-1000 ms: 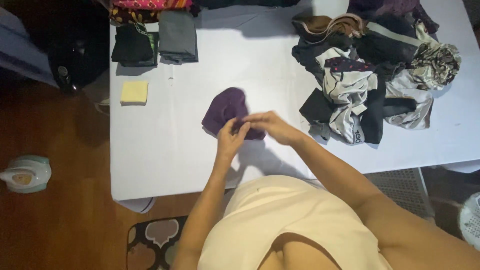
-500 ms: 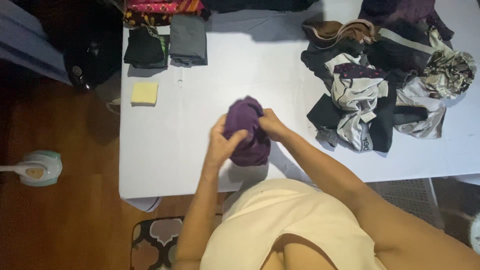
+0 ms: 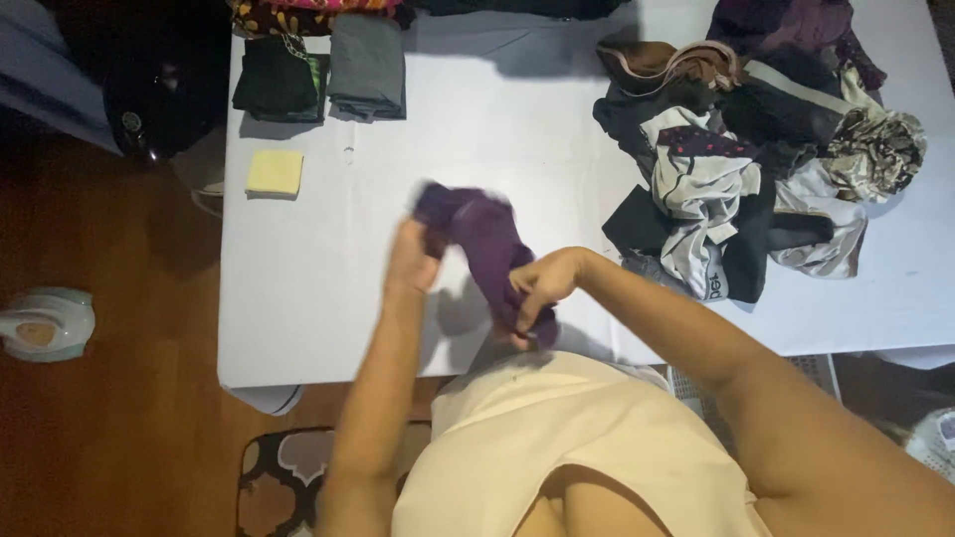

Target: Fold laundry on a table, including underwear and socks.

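Observation:
A dark purple garment [image 3: 486, 242] is stretched in the air above the white table [image 3: 328, 288], near its front edge. My left hand [image 3: 412, 257] grips its upper left end. My right hand [image 3: 538, 286] grips its lower end, close to my body. The cloth runs diagonally between the two hands.
A loose heap of mixed clothes [image 3: 756, 149] lies on the table's right. Folded dark [image 3: 269, 88] and grey [image 3: 368, 68] garments lie at the back left, with a small yellow folded cloth [image 3: 275, 172] in front of them. An iron [image 3: 42, 324] rests on the wooden floor at left.
The purple garment was bunched between both hands on the table; now it is lifted and pulled out lengthwise. My left hand moved up and left, my right hand down toward my body.

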